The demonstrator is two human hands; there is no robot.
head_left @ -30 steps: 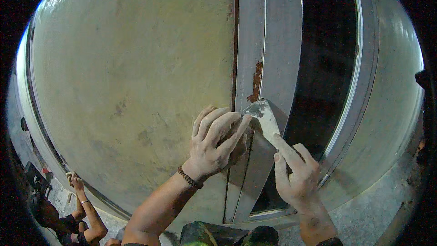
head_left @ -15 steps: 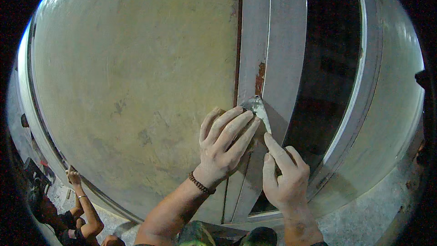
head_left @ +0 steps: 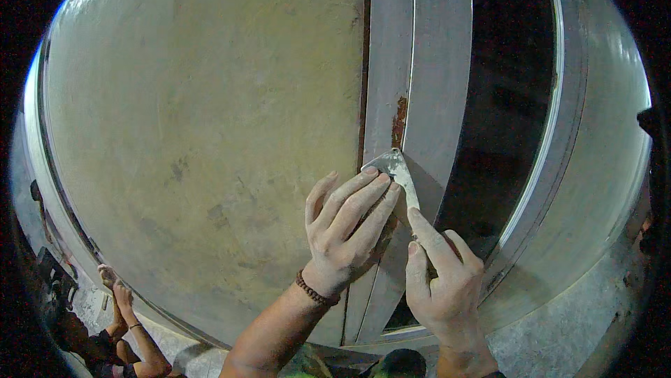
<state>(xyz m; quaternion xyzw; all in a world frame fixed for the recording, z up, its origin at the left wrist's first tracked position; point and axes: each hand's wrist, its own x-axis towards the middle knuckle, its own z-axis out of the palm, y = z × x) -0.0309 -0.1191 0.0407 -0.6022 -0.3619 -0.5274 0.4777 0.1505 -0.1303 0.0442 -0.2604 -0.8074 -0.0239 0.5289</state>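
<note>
A metal scraper (head_left: 393, 162) with a pointed blade, smeared with white, lies against a grey frame strip (head_left: 435, 63) on the wall. Just above its tip, bare reddish-brown material shows in a rough chipped patch (head_left: 399, 123). My left hand (head_left: 342, 220), dusty and wearing a beaded bracelet, rests outstretched fingertips on the blade; the thumb stands apart. My right hand (head_left: 444, 280) is closed at the scraper's lower end, index finger stretched along the blade's edge. The palm side and most of the handle are hidden.
A yellowish-grey panel (head_left: 210, 98) fills the left side. Right of the strip runs a dark glass pane (head_left: 507, 84) with a pale metal edge, then another light panel (head_left: 608, 133). Another person's forearms and hands (head_left: 120, 297) are at lower left, above grey floor.
Both my hands have shifted slightly down and right, with the scraper's tip almost in place. More of the blade shows. The other person's hands have come together.
</note>
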